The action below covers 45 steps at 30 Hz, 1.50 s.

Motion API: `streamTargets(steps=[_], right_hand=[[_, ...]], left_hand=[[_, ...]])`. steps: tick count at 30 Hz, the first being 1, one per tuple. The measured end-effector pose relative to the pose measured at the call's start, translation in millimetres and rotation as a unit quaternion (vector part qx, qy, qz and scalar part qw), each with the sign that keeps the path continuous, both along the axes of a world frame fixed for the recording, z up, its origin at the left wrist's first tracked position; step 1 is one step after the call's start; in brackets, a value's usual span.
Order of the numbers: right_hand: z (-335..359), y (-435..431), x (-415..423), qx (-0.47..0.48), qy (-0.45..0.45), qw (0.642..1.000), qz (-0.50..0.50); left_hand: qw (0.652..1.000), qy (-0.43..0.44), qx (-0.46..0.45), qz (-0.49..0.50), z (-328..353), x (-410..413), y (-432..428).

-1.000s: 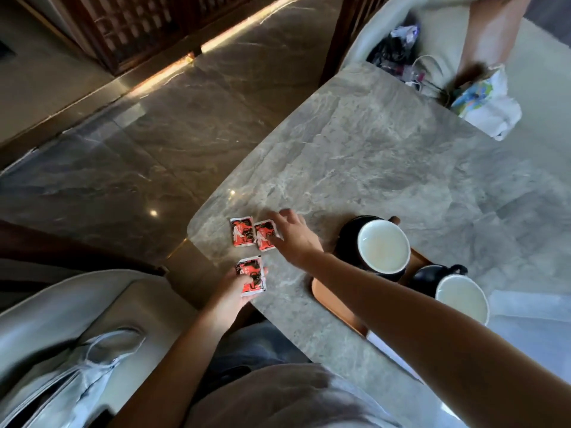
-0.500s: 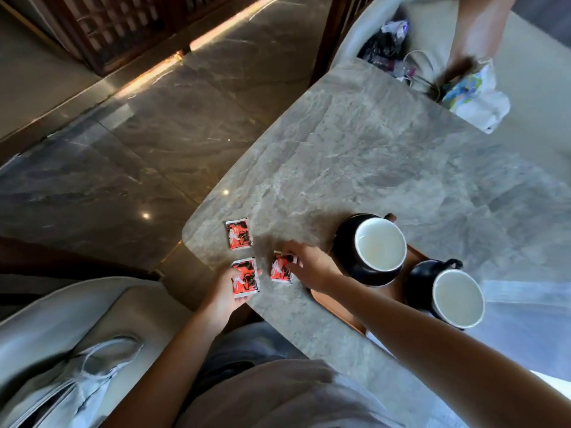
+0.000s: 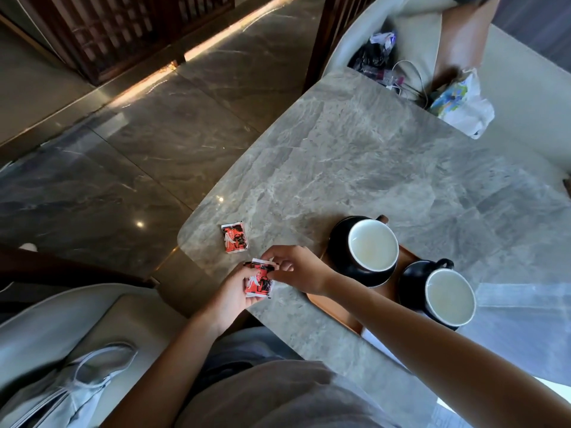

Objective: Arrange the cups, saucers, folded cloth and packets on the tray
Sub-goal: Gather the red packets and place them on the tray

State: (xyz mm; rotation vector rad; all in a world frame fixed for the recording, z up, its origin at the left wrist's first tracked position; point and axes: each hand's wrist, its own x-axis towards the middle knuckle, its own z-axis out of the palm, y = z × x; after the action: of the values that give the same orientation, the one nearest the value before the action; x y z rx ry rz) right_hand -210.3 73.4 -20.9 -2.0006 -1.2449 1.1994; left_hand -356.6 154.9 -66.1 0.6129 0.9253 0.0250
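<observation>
Two black cups with white insides stand on black saucers on a brown wooden tray [image 3: 335, 307]: one cup [image 3: 372, 245] farther off, the other cup [image 3: 449, 296] to its right. My left hand [image 3: 231, 291] holds red-and-black packets [image 3: 259, 281] over the table's near-left corner. My right hand [image 3: 293, 268] meets it there and pinches the top packet's edge. One more packet [image 3: 234, 240] lies alone on the table, up and left of my hands. The folded cloth [image 3: 522, 307], pale, lies right of the tray, partly hidden.
The grey marble table [image 3: 355, 168] has a rounded near-left corner over a polished floor. At its far edge sit a plastic bag [image 3: 463, 106], cables and clutter, with another person's arm [image 3: 457, 35] above. A pale chair with a bag [image 3: 71, 378] stands at my left.
My right hand slid one packet off the table toward me and brought it onto the packet in my left hand. One packet stays where it lay.
</observation>
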Motion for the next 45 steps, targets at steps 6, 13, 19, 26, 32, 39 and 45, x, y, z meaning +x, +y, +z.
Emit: streamTargets(steps=[6, 13, 19, 26, 32, 39, 45], right_hand=[[3.1, 5.0, -7.7, -0.028, -0.123, 0.988, 0.094], [-1.0, -0.3, -20.3, 0.029, -0.248, 0.951, 0.180], [-11.8, 3.4, -30.9, 0.039, -0.247, 0.951, 0.179], [-21.6, 45.3, -21.7, -0.005, -0.161, 0.980, 0.118], [-35.6, 100.5, -22.6, 0.013, -0.154, 0.984, 0.089], [-58.9, 66.4, -4.9, -0.030, -0.283, 0.955, 0.086], [-59.2, 44.9, -7.3, -0.048, -0.195, 0.978, -0.050]], left_hand=[[0.996, 0.018, 0.072, -0.055, 0.5, -10.6, -5.5], [0.999, 0.019, 0.030, 0.003, 4.3, -2.4, -4.8], [0.998, 0.051, 0.017, 0.027, 0.2, -1.1, -3.3], [0.983, 0.139, -0.004, 0.118, -10.3, -8.6, 5.4], [0.975, 0.123, 0.053, 0.178, -4.2, -37.5, 22.2], [0.973, 0.102, -0.024, 0.204, -11.1, -36.4, 16.6], [0.977, 0.132, -0.021, 0.167, -19.3, -31.6, 20.1]])
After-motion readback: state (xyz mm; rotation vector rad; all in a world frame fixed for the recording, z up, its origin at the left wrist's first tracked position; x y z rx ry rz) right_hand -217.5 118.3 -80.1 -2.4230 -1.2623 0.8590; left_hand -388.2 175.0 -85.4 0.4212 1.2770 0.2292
